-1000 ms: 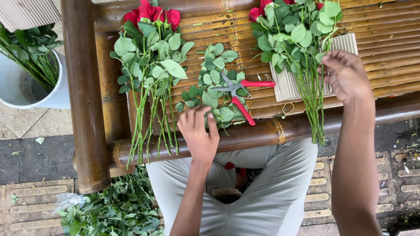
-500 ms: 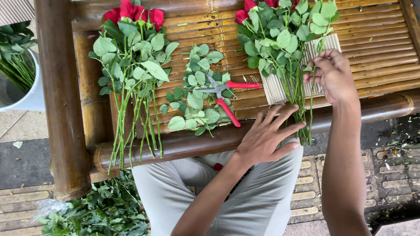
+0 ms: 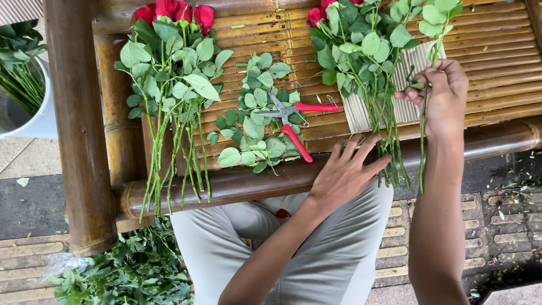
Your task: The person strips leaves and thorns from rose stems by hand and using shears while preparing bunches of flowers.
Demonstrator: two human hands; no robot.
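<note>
Right hand [image 3: 443,93] is pinching a single rose stem [image 3: 422,141] near its upper part, fingers [image 3: 415,95] closed around it. The stem is hanging almost vertical, long axis running 12 to 6, its cut end dangling past the front rail of the bamboo tabletop [image 3: 497,62]. Leafy top is poking out above the hand at 12.

Left hand [image 3: 344,172] is lying flat on the front rail, fingers spread open, gripping nothing. Its fingertips are pointing toward 1–2 o'clock, touching or just short of the right rose bunch [image 3: 367,62]; cannot tell which. That bunch is lying on a corrugated sheet [image 3: 403,93] with stems pointing to 6, parallel to the held stem and just beside it at its 9 o'clock.

Key relation: held stem is sitting at 3 o'clock from the left hand, near it, with the bunch stems between. Right hand is the one on it; left is nearer the bunch.

Red-handled pruners [image 3: 293,121] are lying on a pile of stripped leaves [image 3: 254,121] at about 10 o'clock from the left hand, near, apart from both hands. A second rose bunch [image 3: 172,85] is lying further left, stems overhanging the rail. White bucket [image 3: 34,121] of greens is standing at far left; leaf litter [image 3: 124,271] is lying on the pavement.
</note>
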